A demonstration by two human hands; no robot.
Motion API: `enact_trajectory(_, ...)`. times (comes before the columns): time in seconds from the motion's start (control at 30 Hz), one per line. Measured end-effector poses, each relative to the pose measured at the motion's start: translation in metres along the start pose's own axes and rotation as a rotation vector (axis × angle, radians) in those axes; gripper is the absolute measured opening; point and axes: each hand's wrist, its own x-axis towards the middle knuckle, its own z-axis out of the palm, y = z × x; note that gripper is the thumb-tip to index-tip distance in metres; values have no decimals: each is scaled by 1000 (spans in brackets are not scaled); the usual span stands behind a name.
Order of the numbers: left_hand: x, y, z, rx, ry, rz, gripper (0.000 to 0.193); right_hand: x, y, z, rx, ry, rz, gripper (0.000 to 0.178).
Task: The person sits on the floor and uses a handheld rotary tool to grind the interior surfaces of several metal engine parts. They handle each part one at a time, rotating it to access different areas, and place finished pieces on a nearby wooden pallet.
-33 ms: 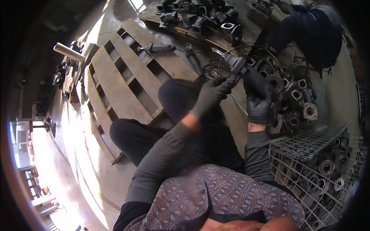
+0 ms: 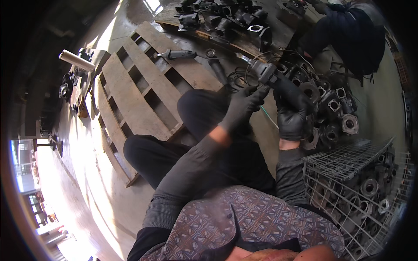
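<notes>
In my gloved right hand (image 2: 291, 122) is a dark power tool that looks like a straight grinder (image 2: 262, 71). My fingers wrap around its thick rear body, and its grey metal front points up and left. My gloved left hand (image 2: 243, 106) is beside the tool's underside, fingers bent together. Whether a small thing or a cord is between those fingertips is hidden. A second straight grinder (image 2: 177, 54) lies on the wooden pallet (image 2: 130, 91). Next to it is a black angle grinder (image 2: 216, 67), close to coiled black cable (image 2: 237, 79).
Dark metal castings (image 2: 333, 106) are heaped right of my right hand. A wire mesh basket (image 2: 335, 163) of similar parts stands near my right elbow. More castings (image 2: 222, 21) cover a pallet at the far side. Another person (image 2: 352, 39) works at the far right.
</notes>
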Motion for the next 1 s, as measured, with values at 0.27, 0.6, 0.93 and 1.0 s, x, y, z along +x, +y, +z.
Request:
enact_trajectory(0.27, 28, -43, 37, -356, 20, 374, 40, -41, 9, 20, 44, -58, 74, 55)
enact_trajectory(0.6, 31, -22, 8, -200, 220, 328, 38, -70, 30, -1, -207, -301, 449, 52)
enact_trajectory(0.93, 41, -32, 21, 279, 12, 280, 47, -26, 7, -31, -1207, -250, -121, 47)
enact_trajectory(1.0, 37, -29, 33, 598, -49, 257, 52, -7, 19, -66, -1517, -434, -175, 51)
